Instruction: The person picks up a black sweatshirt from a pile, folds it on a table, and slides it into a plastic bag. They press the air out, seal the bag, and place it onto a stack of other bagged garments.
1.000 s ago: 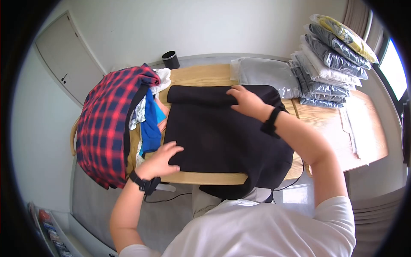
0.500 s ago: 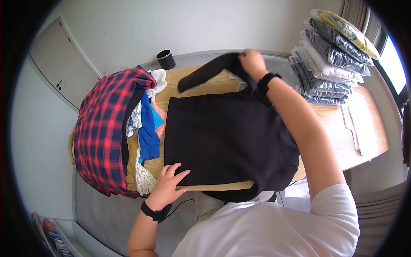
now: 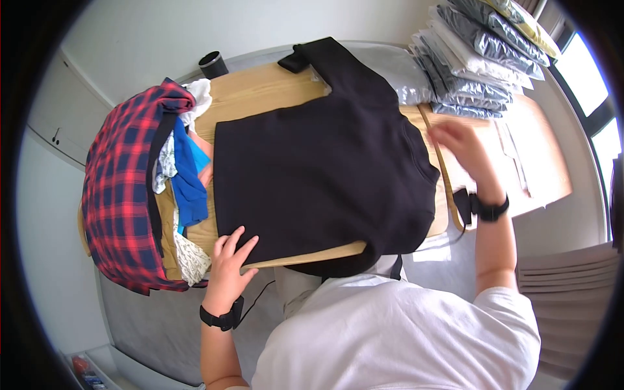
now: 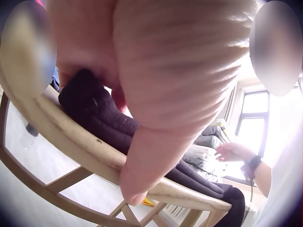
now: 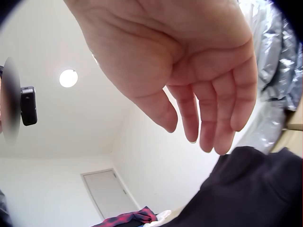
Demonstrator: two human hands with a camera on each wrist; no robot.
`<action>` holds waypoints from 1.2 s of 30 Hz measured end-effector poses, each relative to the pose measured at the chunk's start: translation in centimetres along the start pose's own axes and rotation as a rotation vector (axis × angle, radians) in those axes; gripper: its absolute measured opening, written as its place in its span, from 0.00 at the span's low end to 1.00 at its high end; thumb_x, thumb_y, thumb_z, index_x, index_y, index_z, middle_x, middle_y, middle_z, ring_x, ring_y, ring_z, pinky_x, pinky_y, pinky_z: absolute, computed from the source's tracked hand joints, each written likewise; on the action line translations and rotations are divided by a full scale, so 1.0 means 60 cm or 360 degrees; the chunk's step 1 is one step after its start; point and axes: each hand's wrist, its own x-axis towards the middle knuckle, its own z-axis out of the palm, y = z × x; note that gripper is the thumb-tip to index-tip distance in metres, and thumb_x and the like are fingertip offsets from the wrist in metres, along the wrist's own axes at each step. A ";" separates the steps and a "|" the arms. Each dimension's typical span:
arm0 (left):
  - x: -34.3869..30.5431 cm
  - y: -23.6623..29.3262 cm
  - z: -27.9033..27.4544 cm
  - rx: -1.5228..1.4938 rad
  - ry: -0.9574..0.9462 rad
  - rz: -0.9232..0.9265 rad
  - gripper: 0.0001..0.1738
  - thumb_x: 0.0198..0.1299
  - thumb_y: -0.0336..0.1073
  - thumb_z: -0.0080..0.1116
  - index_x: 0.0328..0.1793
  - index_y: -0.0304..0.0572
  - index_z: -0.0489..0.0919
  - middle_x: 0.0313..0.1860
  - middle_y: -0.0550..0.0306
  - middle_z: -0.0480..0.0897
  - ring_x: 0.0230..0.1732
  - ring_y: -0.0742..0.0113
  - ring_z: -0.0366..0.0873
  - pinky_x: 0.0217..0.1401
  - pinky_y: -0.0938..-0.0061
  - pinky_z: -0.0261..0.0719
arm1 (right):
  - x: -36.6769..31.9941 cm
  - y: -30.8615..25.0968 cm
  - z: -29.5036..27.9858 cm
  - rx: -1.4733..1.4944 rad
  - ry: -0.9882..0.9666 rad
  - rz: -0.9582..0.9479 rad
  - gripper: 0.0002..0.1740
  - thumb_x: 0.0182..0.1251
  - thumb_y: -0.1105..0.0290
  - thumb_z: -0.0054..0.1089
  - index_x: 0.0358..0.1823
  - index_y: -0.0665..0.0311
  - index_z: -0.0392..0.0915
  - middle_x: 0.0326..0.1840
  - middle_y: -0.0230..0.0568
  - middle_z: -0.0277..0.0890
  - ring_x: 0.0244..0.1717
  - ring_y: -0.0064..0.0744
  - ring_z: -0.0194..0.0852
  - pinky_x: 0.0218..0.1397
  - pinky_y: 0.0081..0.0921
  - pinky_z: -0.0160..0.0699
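Observation:
A black sweatshirt (image 3: 305, 175) lies spread on the wooden table (image 3: 244, 91). Its far sleeve (image 3: 354, 68) stretches out toward the back, with the cuff bent back to the left. My left hand (image 3: 226, 263) rests on the near corner of the hem, fingers spread; in the left wrist view its thumb (image 4: 151, 161) reaches over the table edge beside the dark fabric (image 4: 102, 111). Past the collar, my right hand (image 3: 468, 153) is in the air and holds nothing. The right wrist view shows its fingers (image 5: 206, 116) loosely bent above the sweatshirt.
A red and navy plaid shirt (image 3: 123, 195) covers a heap at the left, where a blue garment (image 3: 188, 175) and other clothes poke out. Bagged garments (image 3: 474, 65) are stacked at the back right, beside a flat clear bag (image 3: 396, 65). A black bin (image 3: 213, 65) stands behind the table.
My right hand unfolded the far sleeve outward, let it go and moved right past the collar. My left hand settled on the hem corner. The head view has shifted.

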 end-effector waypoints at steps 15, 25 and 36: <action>-0.032 -0.003 -0.019 -0.0079 0.0342 0.0186 0.19 0.47 0.19 0.59 0.48 0.36 0.81 0.50 0.51 0.82 0.55 0.52 0.76 0.59 0.63 0.73 | -0.314 0.132 0.219 0.1172 -0.0268 0.0916 0.26 0.67 0.58 0.63 0.59 0.69 0.74 0.55 0.36 0.77 0.58 0.25 0.70 0.61 0.26 0.67; -0.066 -0.003 0.006 0.0153 0.0305 0.0321 0.21 0.44 0.24 0.64 0.48 0.41 0.83 0.51 0.55 0.83 0.58 0.55 0.76 0.61 0.63 0.72 | -0.327 0.164 0.105 0.1023 -0.0368 0.0862 0.22 0.65 0.57 0.65 0.47 0.72 0.81 0.42 0.31 0.82 0.44 0.20 0.76 0.54 0.20 0.70; -0.085 -0.040 0.055 -0.0313 0.0542 0.0223 0.21 0.41 0.14 0.58 0.44 0.37 0.75 0.53 0.50 0.82 0.61 0.52 0.76 0.62 0.63 0.72 | -0.372 0.159 0.158 0.1377 -0.0172 0.0989 0.37 0.52 0.67 0.74 0.64 0.71 0.69 0.57 0.37 0.76 0.57 0.28 0.71 0.64 0.25 0.65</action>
